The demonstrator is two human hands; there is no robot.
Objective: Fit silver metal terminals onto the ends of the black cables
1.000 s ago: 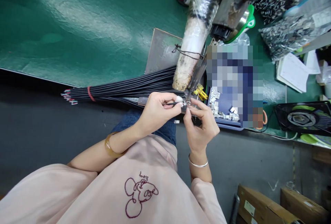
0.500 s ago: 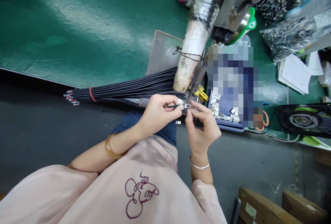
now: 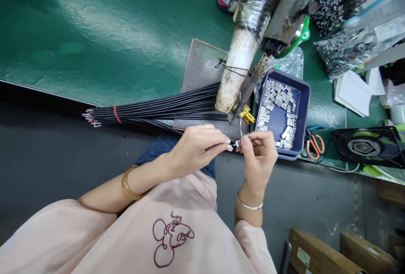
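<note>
The left hand [image 3: 202,147] pinches a thin black cable [image 3: 233,142] in its fingertips. The right hand [image 3: 261,153] grips a small plug [image 3: 238,143] between thumb and finger, the piece showing at ten o'clock of that palm and three o'clock of the left hand. The plug looks tiny, boxy and pale silver, meeting the cable's end. At one o'clock of the right hand, a smooth blue plastic tray [image 3: 306,109] holds shiny metal plugs [image 3: 281,94]. At ten o'clock of the left, slender black cables [image 3: 164,107] lie bundled by a red band [image 3: 117,114].
</note>
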